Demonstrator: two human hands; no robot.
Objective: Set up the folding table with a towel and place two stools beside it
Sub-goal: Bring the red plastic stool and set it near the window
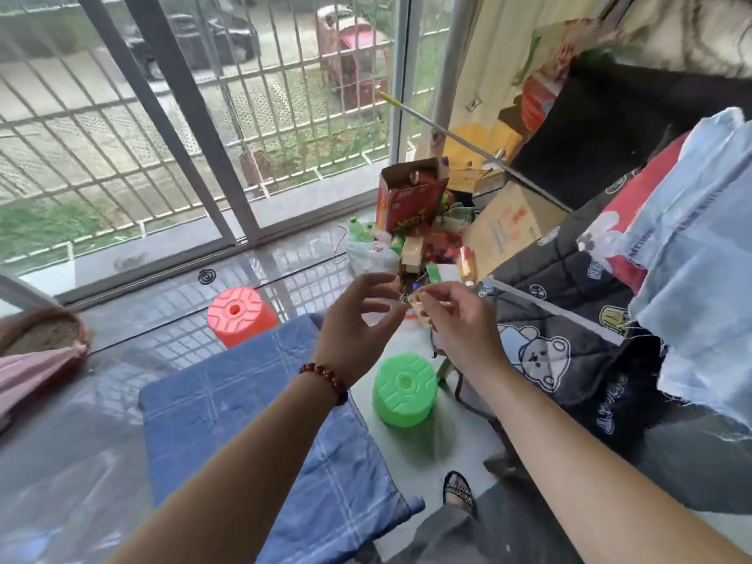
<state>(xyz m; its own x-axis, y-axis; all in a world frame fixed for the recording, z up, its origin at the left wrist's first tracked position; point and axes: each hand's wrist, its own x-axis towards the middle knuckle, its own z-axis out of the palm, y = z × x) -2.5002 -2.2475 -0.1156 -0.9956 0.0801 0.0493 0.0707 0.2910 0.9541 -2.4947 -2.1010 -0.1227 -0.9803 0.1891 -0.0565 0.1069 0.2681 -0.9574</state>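
Note:
A blue checked towel (252, 400) lies spread over a low table, hiding the tabletop. An orange plastic stool (240, 315) stands at the table's far side. A green plastic stool (405, 390) stands on the floor by its right edge. Both hands are raised above the table's far right corner, fingertips almost meeting. My left hand (358, 319), with a red bead bracelet on the wrist, has relaxed, spread fingers and holds nothing. My right hand (460, 323) pinches a small pale object (412, 306), too blurred to identify.
A barred sliding window (228, 156) runs along the far side. Boxes, bottles and bags (411, 221) are piled in the corner. A rack with a dark bear-print quilt (569, 339) and pale blue cloth (700, 278) stands on the right. Pink fabric (28, 372) lies at left. My sandalled foot (457, 488) is near the green stool.

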